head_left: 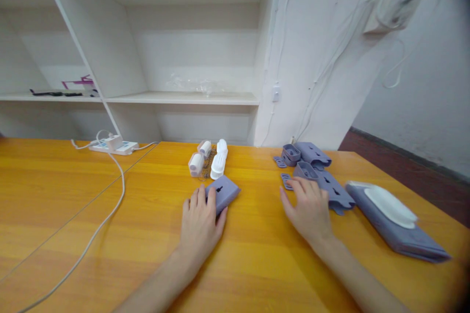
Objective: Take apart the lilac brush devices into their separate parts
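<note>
My left hand (201,225) lies flat on the wooden table (121,234), fingers stretched out, with its fingertips resting on a purple plastic block (225,190) that has a small slot in its top. My right hand (307,208) also lies open on the table, its fingertips reaching a small purple grid piece (286,182) and touching the edge of a flat purple plate (336,193). Neither hand grips anything.
White cylindrical and ribbed parts (207,159) sit behind the block. More purple trays and housings (304,154) lie at the back right. A purple pack with a white lid (394,217) lies far right. A white power strip (113,145) and cable (110,205) are on the left. White shelves stand behind.
</note>
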